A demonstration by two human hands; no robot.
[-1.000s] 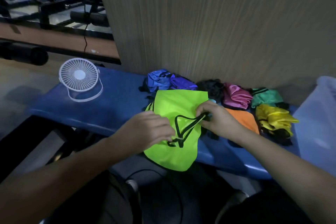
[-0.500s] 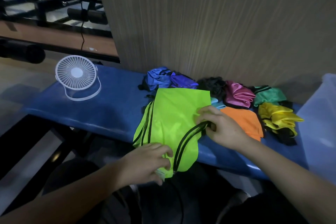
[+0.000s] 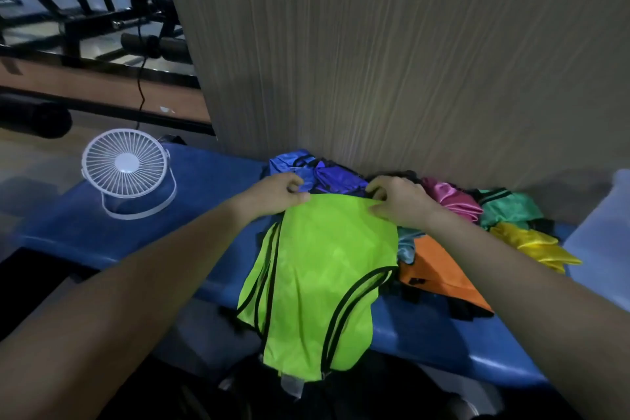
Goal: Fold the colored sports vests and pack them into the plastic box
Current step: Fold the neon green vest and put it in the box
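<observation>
Hands [image 3: 278,193] [image 3: 400,203] apparently pinch green vest [image 3: 324,269].

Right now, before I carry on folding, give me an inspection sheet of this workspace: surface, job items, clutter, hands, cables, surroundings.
Surface: blue padded bench; its near edge is overhung by the vest being worked.
Job's things: lime green vest spread flat, black trim, lower part hanging off the bench edge. Crumpled vests behind it along the wall: blue vest, purple vest, pink vest, green vest, yellow vest; orange vest lies flatter. Plastic box at the right edge, partly out of view.
Clutter: white desk fan on the bench's left end.
Hands: left hand and right hand each pinch the lime vest's far edge.
Cables: black cable hanging behind the fan.
Surroundings: wood-grain wall panel; gym equipment beyond.
</observation>
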